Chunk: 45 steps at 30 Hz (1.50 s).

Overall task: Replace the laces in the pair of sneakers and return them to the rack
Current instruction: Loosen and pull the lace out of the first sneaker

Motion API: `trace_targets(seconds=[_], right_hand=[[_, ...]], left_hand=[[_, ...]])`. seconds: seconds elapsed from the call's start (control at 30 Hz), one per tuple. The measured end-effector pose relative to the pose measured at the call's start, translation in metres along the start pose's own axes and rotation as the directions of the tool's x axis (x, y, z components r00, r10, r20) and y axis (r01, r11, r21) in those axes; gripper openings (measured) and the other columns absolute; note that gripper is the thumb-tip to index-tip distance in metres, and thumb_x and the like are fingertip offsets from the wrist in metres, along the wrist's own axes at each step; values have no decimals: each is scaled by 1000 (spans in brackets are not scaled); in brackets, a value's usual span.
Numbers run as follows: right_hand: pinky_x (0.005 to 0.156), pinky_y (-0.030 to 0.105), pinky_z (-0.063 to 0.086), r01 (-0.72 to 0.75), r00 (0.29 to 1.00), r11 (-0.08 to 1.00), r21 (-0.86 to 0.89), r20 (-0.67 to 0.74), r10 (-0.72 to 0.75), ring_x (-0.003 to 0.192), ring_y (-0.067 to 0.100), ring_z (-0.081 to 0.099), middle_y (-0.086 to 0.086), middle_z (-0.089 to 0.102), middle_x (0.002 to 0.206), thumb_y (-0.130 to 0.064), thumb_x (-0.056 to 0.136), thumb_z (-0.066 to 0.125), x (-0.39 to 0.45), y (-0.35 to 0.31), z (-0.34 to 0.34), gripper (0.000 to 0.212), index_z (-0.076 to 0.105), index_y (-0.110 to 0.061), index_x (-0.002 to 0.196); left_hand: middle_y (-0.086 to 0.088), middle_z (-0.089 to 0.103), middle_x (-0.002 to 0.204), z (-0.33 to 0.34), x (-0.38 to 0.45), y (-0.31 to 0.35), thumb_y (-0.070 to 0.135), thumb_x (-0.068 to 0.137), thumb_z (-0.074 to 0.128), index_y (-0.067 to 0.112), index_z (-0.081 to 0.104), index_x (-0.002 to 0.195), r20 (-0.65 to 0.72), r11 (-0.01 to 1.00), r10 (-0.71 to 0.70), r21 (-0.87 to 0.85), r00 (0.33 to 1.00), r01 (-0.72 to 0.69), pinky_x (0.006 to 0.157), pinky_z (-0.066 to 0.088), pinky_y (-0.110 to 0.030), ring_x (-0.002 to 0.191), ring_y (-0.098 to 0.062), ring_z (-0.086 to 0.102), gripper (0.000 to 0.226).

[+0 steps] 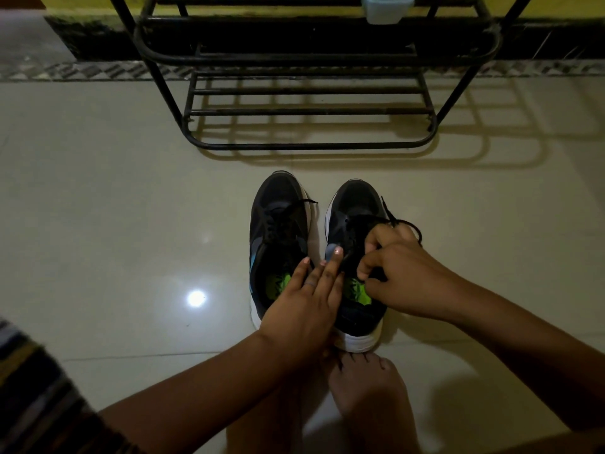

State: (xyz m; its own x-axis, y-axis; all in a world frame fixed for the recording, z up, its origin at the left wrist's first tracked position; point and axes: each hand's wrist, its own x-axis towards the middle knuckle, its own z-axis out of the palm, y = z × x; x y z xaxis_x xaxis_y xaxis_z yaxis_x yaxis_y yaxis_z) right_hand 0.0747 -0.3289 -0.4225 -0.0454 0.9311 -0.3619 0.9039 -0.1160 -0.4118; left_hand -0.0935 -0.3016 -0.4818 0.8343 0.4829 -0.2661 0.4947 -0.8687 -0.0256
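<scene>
Black sneakers on floor tiles, toes twd rack | R sneaker (355, 257): R hand (402, 276) fingers curled, pinching its black lace (404, 224) | L hand (306, 299) fingers straight, resting on collar betw. it & L sneaker (278, 244) | I see black metal rack (311, 93) just beyond | bare foot (366, 385) at heel | striped cloth (29, 388) far L

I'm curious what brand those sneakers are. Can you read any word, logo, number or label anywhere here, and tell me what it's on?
No text can be read.
Right sneaker, green insole: dark print, too blurred to read.
Left sneaker, green insole: dark print, too blurred, partly under the left hand.
Rack and pale container: no lettering visible.
</scene>
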Motion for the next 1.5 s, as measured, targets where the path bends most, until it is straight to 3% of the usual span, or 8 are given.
trace_targets(seconds=[0.1, 0.37, 0.63, 0.87, 1.13, 1.27, 1.37, 1.5], right_hand=[[82, 27, 32, 71, 997, 996, 48, -13, -70, 98, 9, 29, -16, 35, 92, -30, 83, 62, -7, -7, -1, 8, 67, -25, 79], [81, 16, 38, 326, 920, 862, 387, -338, -197, 97, 12, 50, -7, 50, 92, -37, 76, 62, -22, -20, -18, 19, 68, -19, 74], [68, 17, 51, 186, 923, 600, 778, -349, 165, 84, 22, 69, 3, 69, 88, -3, 82, 67, -6, -1, -33, 19, 64, -19, 91], [74, 27, 47, -48, 894, 771, 634, -317, 317, 74, 8, 57, -8, 61, 98, -10, 85, 65, 20, 28, -21, 26, 62, -23, 108], [65, 16, 41, -141, 970, 901, 410, -123, 208, 75, 9, 58, -5, 64, 92, 0, 93, 47, 27, 34, -5, 30, 70, -17, 103], [54, 21, 53, -78, 970, 604, 793, -79, 228, 60, 15, 64, 8, 64, 75, -1, 92, 52, 19, 19, -18, 18, 66, -13, 89], [73, 26, 58, 69, 976, 325, 943, -131, 173, 86, 21, 71, 12, 69, 100, 2, 91, 51, 17, 10, -33, 21, 60, -9, 106], [78, 27, 57, 148, 947, 454, 879, -259, 191, 93, 18, 69, 5, 65, 115, 4, 92, 48, 28, 16, -41, 32, 52, -12, 119]], left_hand=[[-20, -35, 138, 4, -1, -1, 48, 96, 35, 2, -10, 147, 51, 999, 36, -19, 998, -36, 107, -18, -44, 145, -35, -4, 82], [-22, -8, 156, 3, 0, 0, 46, 97, 34, 5, -6, 149, 50, 998, 41, -39, 998, -39, 113, -12, -46, 144, -38, -1, 77], [-19, -23, 153, -2, 1, -2, 51, 94, 38, 8, -5, 149, 42, 995, 53, -86, 998, -50, 111, -15, -41, 145, -33, -5, 82], [-19, -23, 153, -2, -1, -2, 50, 94, 39, 8, -6, 149, 30, 996, 48, -77, 998, -45, 111, -15, -41, 145, -33, -4, 82], [-19, -24, 153, -2, -1, -1, 48, 96, 35, 8, -7, 149, 24, 996, 49, -75, 998, -47, 110, -16, -40, 145, -33, -5, 79], [-19, -23, 153, -2, -1, -1, 48, 96, 35, 8, -5, 149, 21, 996, 53, -67, 998, -51, 110, -16, -40, 145, -33, -5, 78], [-19, -24, 153, -2, -1, -1, 49, 95, 36, 8, -5, 149, 19, 997, 51, -65, 998, -50, 110, -16, -40, 145, -33, -4, 79], [-18, -23, 153, -1, -1, -1, 49, 95, 38, 8, -5, 149, 16, 997, 50, -67, 999, -49, 110, -16, -40, 145, -33, -4, 80]])
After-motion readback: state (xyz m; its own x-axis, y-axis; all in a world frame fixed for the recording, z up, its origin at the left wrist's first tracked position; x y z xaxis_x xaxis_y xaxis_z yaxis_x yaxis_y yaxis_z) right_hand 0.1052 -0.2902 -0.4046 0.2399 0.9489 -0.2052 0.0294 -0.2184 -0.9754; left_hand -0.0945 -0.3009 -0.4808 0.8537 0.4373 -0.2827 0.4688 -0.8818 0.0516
